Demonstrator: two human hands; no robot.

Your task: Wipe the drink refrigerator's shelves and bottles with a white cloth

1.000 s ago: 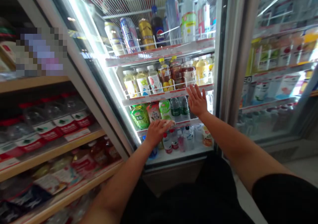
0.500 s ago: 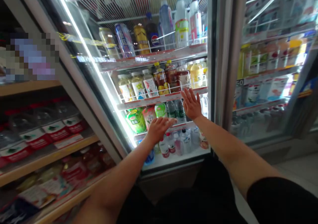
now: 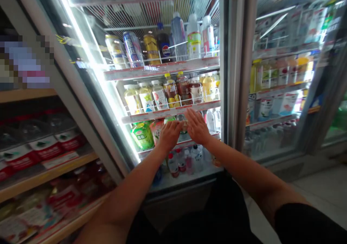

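Note:
Both my hands reach into the lit drinks fridge at its third shelf (image 3: 151,116). My left hand (image 3: 168,135) is curled, its fingers bent round the side of a clear bottle with a green label (image 3: 182,124). My right hand (image 3: 197,127) is open, fingers stretched flat, and rests against the same bottle's right side, so the hands nearly touch. A fat green bottle (image 3: 142,135) and a red-labelled bottle (image 3: 156,127) stand just left of my left hand.
The shelf above holds juice and tea bottles (image 3: 173,92), and the one above that holds cans and tall bottles (image 3: 162,45). Small bottles (image 3: 184,161) stand on the fridge floor. A shut glass door (image 3: 279,85) is on the right. Wooden shelves (image 3: 40,175) of packaged goods are on the left.
My right hand has slid left and down from the shelf edge toward my left hand. My left hand rose slightly and curled onto the bottle. The view shifted right.

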